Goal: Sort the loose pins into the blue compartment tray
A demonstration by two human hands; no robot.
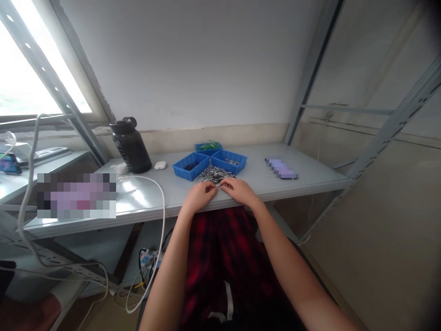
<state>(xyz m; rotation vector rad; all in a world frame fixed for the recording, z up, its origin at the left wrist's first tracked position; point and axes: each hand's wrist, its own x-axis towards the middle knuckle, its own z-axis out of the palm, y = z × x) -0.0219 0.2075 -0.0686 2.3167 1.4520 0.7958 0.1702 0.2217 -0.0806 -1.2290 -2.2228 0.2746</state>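
At the table's front edge, my left hand and my right hand are close together, fingertips pinched and nearly touching. A thin dark sliver shows between them, too small to name. Just behind the fingers lies a loose pile of thin silvery metal pins. Around the pile stand a blue bin with small dark parts at the left and another blue bin with some silvery pieces at the right. Behind these, a third blue bin holds green pieces.
A dark water bottle and a white earphone case stand to the left. A white cable loops over the table edge. On the right lies a phone. Metal shelf posts rise at both ends.
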